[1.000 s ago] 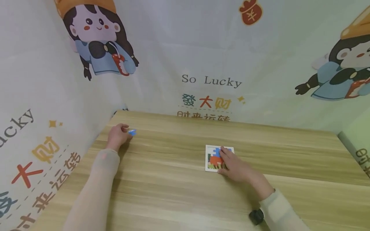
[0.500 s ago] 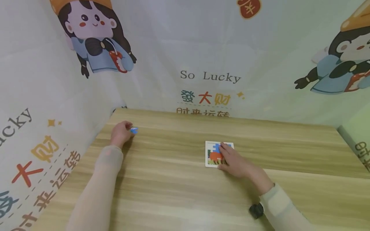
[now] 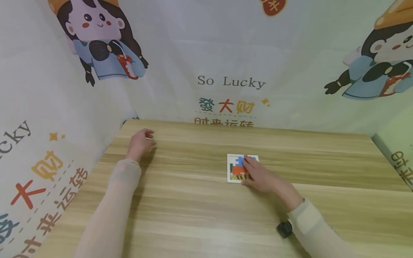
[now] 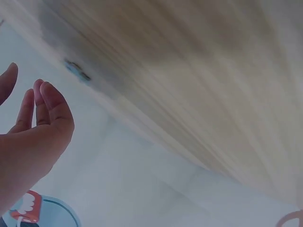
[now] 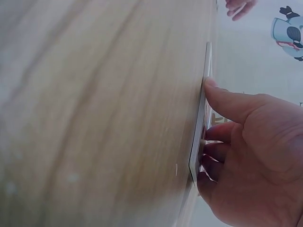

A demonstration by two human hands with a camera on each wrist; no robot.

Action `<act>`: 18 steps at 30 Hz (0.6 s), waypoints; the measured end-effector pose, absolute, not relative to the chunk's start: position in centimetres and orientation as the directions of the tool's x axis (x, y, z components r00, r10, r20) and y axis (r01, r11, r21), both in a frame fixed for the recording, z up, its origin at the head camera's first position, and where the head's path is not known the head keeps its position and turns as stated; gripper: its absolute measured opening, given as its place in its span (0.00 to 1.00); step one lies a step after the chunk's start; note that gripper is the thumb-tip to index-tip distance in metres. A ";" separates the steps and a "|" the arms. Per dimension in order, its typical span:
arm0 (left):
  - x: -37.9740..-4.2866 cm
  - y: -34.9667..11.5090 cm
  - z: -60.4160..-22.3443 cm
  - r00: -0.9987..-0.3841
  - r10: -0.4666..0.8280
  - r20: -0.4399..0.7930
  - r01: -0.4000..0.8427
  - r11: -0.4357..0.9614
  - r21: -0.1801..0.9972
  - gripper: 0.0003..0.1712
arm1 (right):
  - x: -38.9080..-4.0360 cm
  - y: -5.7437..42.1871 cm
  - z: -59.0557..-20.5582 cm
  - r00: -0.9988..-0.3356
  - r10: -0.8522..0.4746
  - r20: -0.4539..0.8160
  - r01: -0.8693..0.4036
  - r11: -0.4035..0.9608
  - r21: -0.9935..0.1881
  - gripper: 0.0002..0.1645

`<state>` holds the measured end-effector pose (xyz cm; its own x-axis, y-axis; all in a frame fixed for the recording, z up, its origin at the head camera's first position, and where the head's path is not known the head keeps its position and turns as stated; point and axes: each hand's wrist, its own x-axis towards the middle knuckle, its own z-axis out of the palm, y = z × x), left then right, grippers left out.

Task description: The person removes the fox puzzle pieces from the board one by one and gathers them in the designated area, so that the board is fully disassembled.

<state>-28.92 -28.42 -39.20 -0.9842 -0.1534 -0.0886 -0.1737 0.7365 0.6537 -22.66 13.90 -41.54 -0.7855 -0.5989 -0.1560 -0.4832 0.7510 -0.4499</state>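
Observation:
A small square jigsaw puzzle with a white frame lies flat on the table, its picture partly blue, orange and green. My right hand rests on its right side, fingers over the picture and thumb at the near edge of the frame. The right hand covers part of the picture. Toward the table's far left corner, my left hand hovers with fingers slightly bent and thumb apart. In the left wrist view, a small blue puzzle piece lies on the table near the edge, apart from the fingertips. From the head view that piece is hidden.
The wooden table meets a printed cloth backdrop at its back and left. A dark wrist camera sits at the right cuff, low over the tabletop.
The left hand has shifted slightly right, and the blue piece that showed beside its fingertips is now hidden in the head view. The right hand stays on the puzzle. The head view has tilted down a little.

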 end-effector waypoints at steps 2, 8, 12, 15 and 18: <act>-29.1 -27.7 -39.1 -0.988 -0.133 -0.082 -0.154 0.734 0.662 0.29 | -22.7 13.9 -41.5 -0.782 -0.600 -0.170 -0.482 0.754 -0.447 0.45; -29.8 -25.3 -39.1 -0.992 -0.094 -0.087 -0.128 0.702 0.700 0.29 | -23.0 13.8 -41.5 -0.780 -0.594 -0.198 -0.469 0.764 -0.443 0.46; -30.0 -23.6 -39.3 -0.992 -0.078 -0.100 -0.127 0.690 0.713 0.28 | -23.1 13.9 -41.6 -0.780 -0.590 -0.207 -0.462 0.767 -0.445 0.46; -30.1 -22.5 -39.5 -0.992 -0.062 -0.110 -0.122 0.689 0.714 0.28 | -23.0 13.9 -41.6 -0.780 -0.591 -0.208 -0.457 0.764 -0.456 0.46; -30.3 -21.5 -39.8 -0.993 -0.042 -0.106 -0.106 0.686 0.720 0.28 | -23.0 13.9 -41.6 -0.780 -0.590 -0.209 -0.455 0.763 -0.459 0.45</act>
